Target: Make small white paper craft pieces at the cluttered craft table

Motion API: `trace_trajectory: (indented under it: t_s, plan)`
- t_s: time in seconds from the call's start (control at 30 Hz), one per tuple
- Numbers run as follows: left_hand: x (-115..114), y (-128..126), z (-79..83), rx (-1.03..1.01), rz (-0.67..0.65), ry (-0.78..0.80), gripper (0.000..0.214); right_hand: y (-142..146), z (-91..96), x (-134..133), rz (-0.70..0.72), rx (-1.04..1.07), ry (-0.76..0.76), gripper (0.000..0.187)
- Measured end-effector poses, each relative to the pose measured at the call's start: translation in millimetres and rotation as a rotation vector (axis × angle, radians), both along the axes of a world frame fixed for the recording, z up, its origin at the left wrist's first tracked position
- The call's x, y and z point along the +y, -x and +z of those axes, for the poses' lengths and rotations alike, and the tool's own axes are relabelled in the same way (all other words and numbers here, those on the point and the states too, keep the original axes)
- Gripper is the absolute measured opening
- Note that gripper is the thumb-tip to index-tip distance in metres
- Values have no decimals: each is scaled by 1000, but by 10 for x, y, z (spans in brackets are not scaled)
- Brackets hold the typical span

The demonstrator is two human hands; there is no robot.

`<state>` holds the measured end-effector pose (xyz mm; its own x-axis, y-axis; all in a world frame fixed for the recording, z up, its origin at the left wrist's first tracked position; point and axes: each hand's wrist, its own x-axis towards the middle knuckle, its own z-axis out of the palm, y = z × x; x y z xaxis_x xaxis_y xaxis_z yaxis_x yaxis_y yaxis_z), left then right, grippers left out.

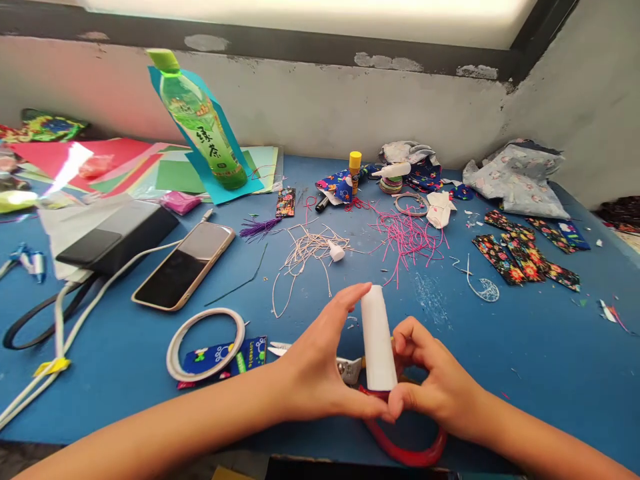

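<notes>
A plain white, bottle-like cylinder stands upright between my hands, tapering slightly towards its top. My left hand spans it, with fingers at its upper edge and the thumb near its base. My right hand has curled fingers along its right side, and its thumb meets the bottom corner. Underneath lie scissors with red handles, partly covered by my hands; their blade tips show left of my left wrist. A small white nozzle cap rests on a tangle of beige cord beyond.
Left are a white tape ring over blue patterned fabric, a phone, a black box with cables, and a green tea bottle. Pink cord, a glue stick and floral fabric strips lie farther back and right.
</notes>
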<state>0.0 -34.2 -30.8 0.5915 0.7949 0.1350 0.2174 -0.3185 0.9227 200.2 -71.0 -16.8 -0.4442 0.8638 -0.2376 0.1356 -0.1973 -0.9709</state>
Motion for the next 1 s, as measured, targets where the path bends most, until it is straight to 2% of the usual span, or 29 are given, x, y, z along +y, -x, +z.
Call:
trace_trajectory:
  t_s: [0.07, 0.17, 0.23, 0.3, 0.4, 0.43, 0.53, 0.7, 0.83, 1.0]
  plan:
    - [-6, 1, 11, -5, 7, 56, 107, -4, 29, 3, 66, -43, -58, 48]
    - [-8, -5, 10, -26, 10, 187, 96, -141, 140, 56, 70, -250, -333, 42]
    - [-7, -12, 9, -27, -4, 266, 92, -349, 274, 99, -53, -508, -562, 32]
    - [0, -22, 10, 3, -1, 302, 89, -622, 432, 128, -252, -842, -666, 22]
    - [21, -37, 10, 62, 22, 257, 85, -1014, 577, 184, -523, -1376, -505, 20]
    - [28, -42, 4, 75, 26, 218, 85, -1110, 576, 224, -544, -1444, -458, 21]
    - [37, -48, -37, 84, 7, 64, 86, -1266, 440, 427, -457, -1515, -347, 22]
    - [5, -45, -126, 103, -69, -150, 88, -1283, 180, 770, -238, -1531, -227, 29]
    - [-35, -37, -133, 109, -126, -235, 91, -1267, 117, 842, -171, -1580, -194, 29]
    - [-67, -39, -119, 111, -167, -221, 91, -1258, 153, 797, -166, -1624, -279, 31]
